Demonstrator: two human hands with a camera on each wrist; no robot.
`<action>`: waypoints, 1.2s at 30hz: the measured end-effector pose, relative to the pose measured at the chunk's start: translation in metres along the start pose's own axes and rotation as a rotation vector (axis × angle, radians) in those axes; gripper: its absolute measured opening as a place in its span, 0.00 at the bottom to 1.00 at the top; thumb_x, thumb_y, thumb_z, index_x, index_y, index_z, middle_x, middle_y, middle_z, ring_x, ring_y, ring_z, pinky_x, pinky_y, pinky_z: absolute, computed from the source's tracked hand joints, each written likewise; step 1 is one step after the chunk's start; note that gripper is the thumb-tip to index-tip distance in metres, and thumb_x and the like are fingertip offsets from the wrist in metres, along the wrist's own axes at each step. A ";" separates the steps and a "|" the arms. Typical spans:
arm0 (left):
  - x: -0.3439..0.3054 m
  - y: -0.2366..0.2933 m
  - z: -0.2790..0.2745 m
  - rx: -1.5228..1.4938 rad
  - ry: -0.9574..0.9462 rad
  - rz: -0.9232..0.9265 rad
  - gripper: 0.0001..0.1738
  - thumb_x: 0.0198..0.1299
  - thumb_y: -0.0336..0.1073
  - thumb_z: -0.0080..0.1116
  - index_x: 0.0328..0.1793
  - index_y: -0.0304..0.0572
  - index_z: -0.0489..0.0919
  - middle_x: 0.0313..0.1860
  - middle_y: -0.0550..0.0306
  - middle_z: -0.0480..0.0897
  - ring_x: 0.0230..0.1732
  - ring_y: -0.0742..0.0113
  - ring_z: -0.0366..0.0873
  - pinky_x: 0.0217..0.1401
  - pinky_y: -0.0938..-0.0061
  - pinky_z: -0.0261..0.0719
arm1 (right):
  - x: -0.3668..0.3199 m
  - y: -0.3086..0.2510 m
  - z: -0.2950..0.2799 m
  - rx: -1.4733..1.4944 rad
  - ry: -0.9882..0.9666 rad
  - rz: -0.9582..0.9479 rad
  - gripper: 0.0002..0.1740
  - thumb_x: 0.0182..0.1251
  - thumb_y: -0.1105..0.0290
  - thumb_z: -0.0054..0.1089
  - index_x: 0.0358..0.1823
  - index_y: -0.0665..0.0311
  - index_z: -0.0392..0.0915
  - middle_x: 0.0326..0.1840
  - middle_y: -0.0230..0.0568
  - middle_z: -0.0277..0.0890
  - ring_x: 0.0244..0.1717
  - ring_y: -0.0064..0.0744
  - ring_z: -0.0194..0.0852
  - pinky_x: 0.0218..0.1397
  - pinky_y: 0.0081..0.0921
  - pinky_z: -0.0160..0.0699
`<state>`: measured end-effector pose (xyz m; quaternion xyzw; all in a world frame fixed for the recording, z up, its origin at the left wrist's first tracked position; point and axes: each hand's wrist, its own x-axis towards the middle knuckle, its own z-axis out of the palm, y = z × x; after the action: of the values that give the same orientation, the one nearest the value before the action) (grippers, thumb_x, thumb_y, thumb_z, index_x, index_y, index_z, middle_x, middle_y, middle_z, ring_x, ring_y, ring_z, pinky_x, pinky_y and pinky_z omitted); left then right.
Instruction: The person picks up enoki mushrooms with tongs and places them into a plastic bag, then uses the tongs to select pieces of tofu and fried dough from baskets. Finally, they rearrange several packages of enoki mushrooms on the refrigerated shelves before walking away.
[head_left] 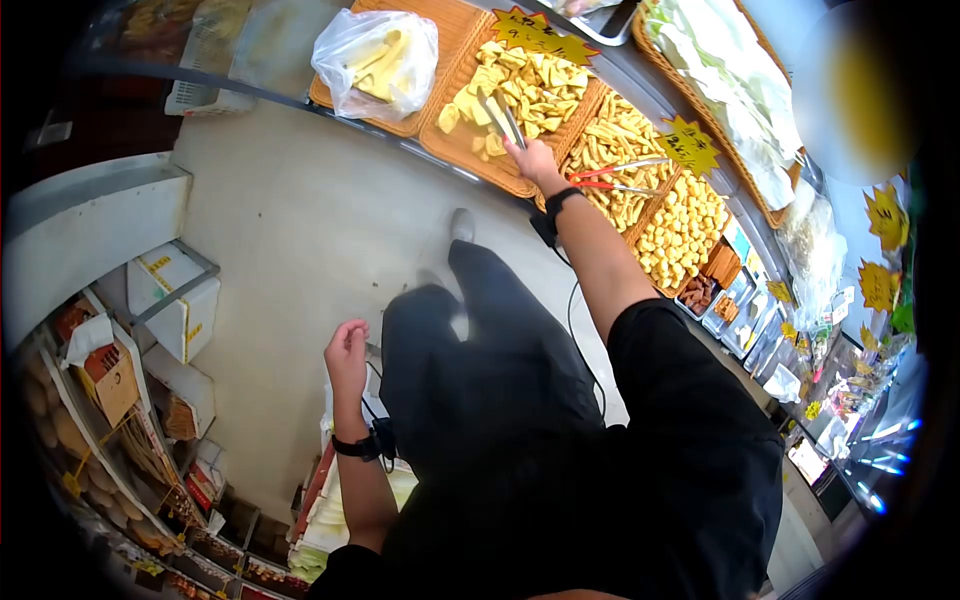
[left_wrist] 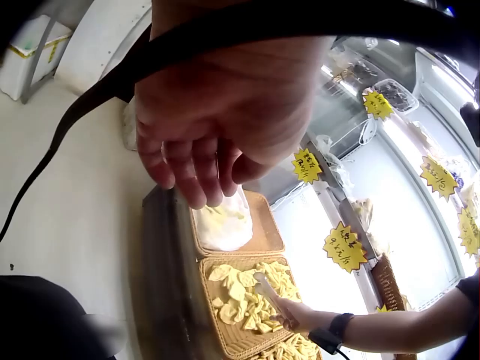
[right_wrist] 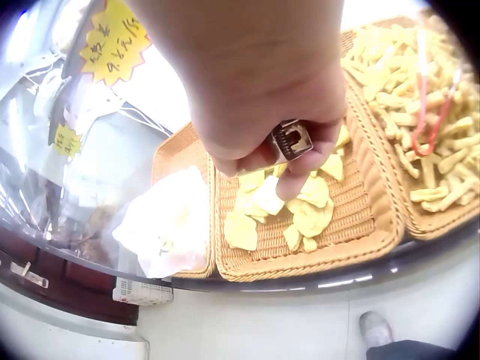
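My right hand [head_left: 535, 163] grips a pair of metal tongs [head_left: 500, 118], whose tips reach down among flat yellow food pieces [head_left: 545, 90] in a wicker basket [head_left: 440, 140]. In the right wrist view, the handle end of the tongs [right_wrist: 294, 141] pokes out of the curled fingers, and the hand hides the tips. Bare weave shows in the near part of that basket. In the adjoining basket sits a clear plastic bag [head_left: 380, 65] holding similar yellow pieces. My left hand [head_left: 347, 350] hangs beside my leg, fingers loosely curled with nothing in them.
Red-handled tongs [right_wrist: 429, 131] lie on a basket of yellow sticks [head_left: 610, 140], followed by one of small round pieces [head_left: 680, 235]. A yellow price sign [head_left: 540, 35] stands behind the baskets. Shelves with boxes [head_left: 120, 380] line the left side. A cable [head_left: 572, 310] hangs below my right wrist.
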<state>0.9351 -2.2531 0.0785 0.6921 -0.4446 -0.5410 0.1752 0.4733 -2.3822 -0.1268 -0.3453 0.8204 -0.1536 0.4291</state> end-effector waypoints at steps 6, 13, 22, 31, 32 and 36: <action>0.033 0.011 -0.006 -0.062 -0.035 -0.082 0.10 0.71 0.28 0.52 0.52 0.30 0.81 0.43 0.56 0.85 0.45 0.72 0.82 0.53 0.77 0.78 | 0.050 -0.012 0.047 0.151 0.003 0.231 0.35 0.66 0.41 0.62 0.46 0.74 0.82 0.25 0.43 0.82 0.22 0.33 0.86 0.30 0.29 0.85; 0.086 0.013 -0.013 0.033 -0.170 -0.054 0.10 0.72 0.28 0.53 0.52 0.30 0.81 0.44 0.57 0.85 0.45 0.72 0.81 0.53 0.78 0.78 | 0.017 -0.045 0.065 0.235 0.178 0.208 0.34 0.63 0.42 0.64 0.50 0.70 0.83 0.26 0.49 0.85 0.26 0.36 0.89 0.36 0.31 0.87; 0.121 -0.009 -0.017 0.113 -0.312 -0.071 0.09 0.70 0.27 0.54 0.50 0.32 0.82 0.42 0.57 0.86 0.42 0.72 0.82 0.49 0.78 0.79 | 0.003 -0.049 0.096 0.388 0.286 0.297 0.27 0.65 0.46 0.64 0.46 0.66 0.84 0.23 0.48 0.83 0.21 0.39 0.86 0.35 0.36 0.86; 0.163 -0.003 -0.023 0.163 -0.360 0.005 0.08 0.70 0.27 0.55 0.49 0.32 0.82 0.41 0.56 0.87 0.41 0.73 0.82 0.47 0.78 0.79 | 0.021 -0.035 0.097 0.490 0.215 0.187 0.26 0.66 0.52 0.67 0.54 0.68 0.82 0.26 0.41 0.84 0.20 0.30 0.85 0.27 0.26 0.82; 0.164 -0.003 -0.025 0.165 -0.360 0.015 0.08 0.69 0.27 0.55 0.49 0.33 0.82 0.41 0.56 0.87 0.41 0.73 0.82 0.46 0.78 0.79 | 0.020 -0.033 0.099 0.524 0.206 0.187 0.27 0.66 0.52 0.67 0.56 0.68 0.82 0.27 0.41 0.84 0.21 0.30 0.85 0.27 0.25 0.82; 0.167 -0.005 -0.033 0.173 -0.369 0.036 0.08 0.69 0.28 0.55 0.49 0.33 0.82 0.40 0.55 0.87 0.40 0.72 0.83 0.45 0.77 0.79 | 0.000 -0.035 0.104 0.661 0.149 0.157 0.24 0.69 0.56 0.64 0.60 0.65 0.81 0.31 0.33 0.82 0.21 0.24 0.81 0.25 0.21 0.80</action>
<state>0.9700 -2.3927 -0.0127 0.5858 -0.5261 -0.6152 0.0402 0.5726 -2.4027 -0.1682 -0.1110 0.7794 -0.4025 0.4671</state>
